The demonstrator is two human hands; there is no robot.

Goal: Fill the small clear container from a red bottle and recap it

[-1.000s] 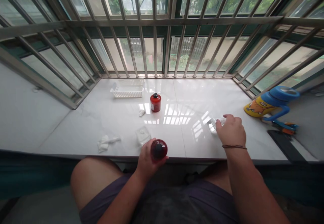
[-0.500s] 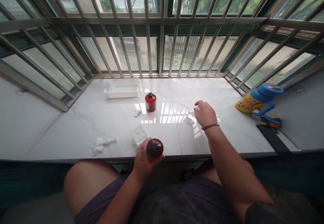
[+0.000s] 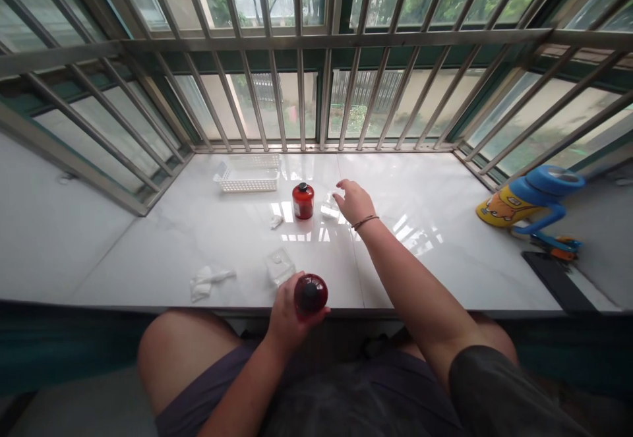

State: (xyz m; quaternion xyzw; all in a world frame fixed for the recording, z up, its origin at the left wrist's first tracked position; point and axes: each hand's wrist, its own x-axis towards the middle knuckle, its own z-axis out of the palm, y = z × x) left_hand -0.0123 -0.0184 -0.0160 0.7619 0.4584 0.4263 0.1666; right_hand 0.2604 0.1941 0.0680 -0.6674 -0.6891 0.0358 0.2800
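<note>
My left hand (image 3: 287,315) is wrapped round a dark red bottle (image 3: 311,294) with a black cap, held upright at the table's front edge and seen from above. My right hand (image 3: 356,202) reaches over the table, thumb and fingers curved round a small see-through plastic piece (image 3: 329,207). Its outline blends into the window's reflections. Just left of that piece stands a second red bottle (image 3: 303,201) with a black cap and a pale label. A clear plastic box (image 3: 279,266) lies on the table close to my left hand.
A white perforated basket (image 3: 250,183) is at the back left. Crumpled white tissue (image 3: 202,283) and a smaller white scrap (image 3: 276,221) lie on the white table (image 3: 148,259). At right are a blue-and-yellow bottle (image 3: 524,200), a stapler-like tool (image 3: 561,246) and a black phone (image 3: 556,279). Window bars border the back.
My right hand has moved left and farther back, the clear piece moving with it towards the standing red bottle. My left hand still holds its bottle. The view has shifted slightly.
</note>
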